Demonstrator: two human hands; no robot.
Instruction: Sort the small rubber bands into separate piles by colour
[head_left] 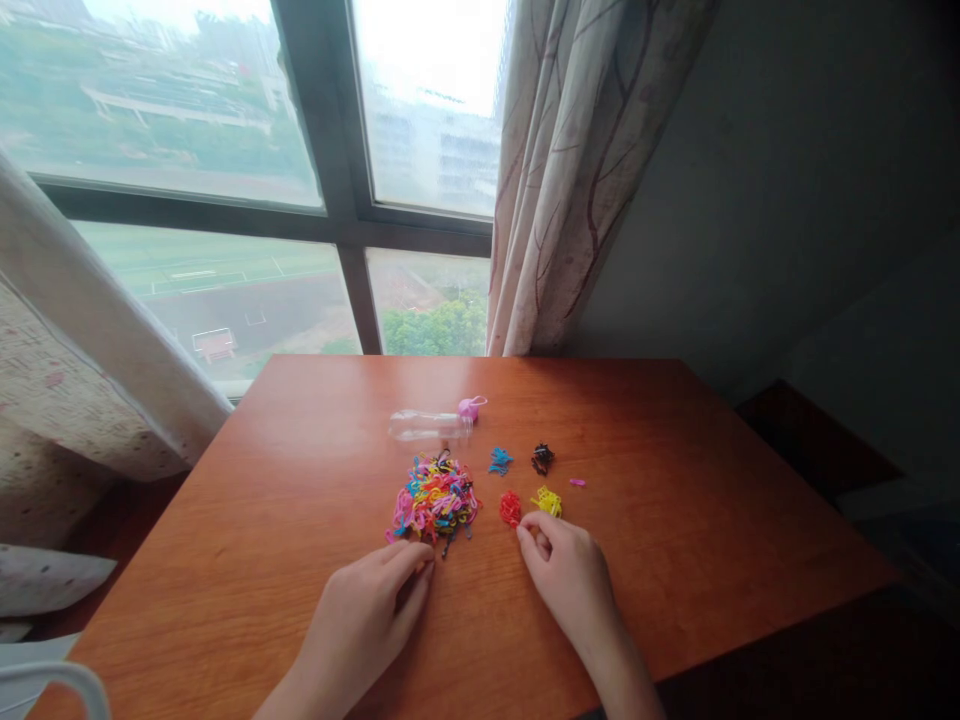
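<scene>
A heap of small mixed-colour elastic bands point(435, 498) lies on the wooden table point(675, 520). To its right lie little sorted clumps: red point(510, 508), yellow point(547, 500), blue point(499, 461), black point(541, 458) and a single pink band point(577, 482). My left hand point(367, 615) rests on the table just below the heap, fingers together and curled, fingertips near the heap's lower edge. My right hand point(562, 575) sits just below the red and yellow clumps, its thumb and fingers pinched together; whether a band is between them I cannot make out.
A clear plastic bottle point(429, 425) with a pink cap point(471, 407) lies on its side behind the heap. A window and curtains stand behind the table. The table's right edge drops to a dark floor. A white curved object point(52, 685) shows at the bottom left.
</scene>
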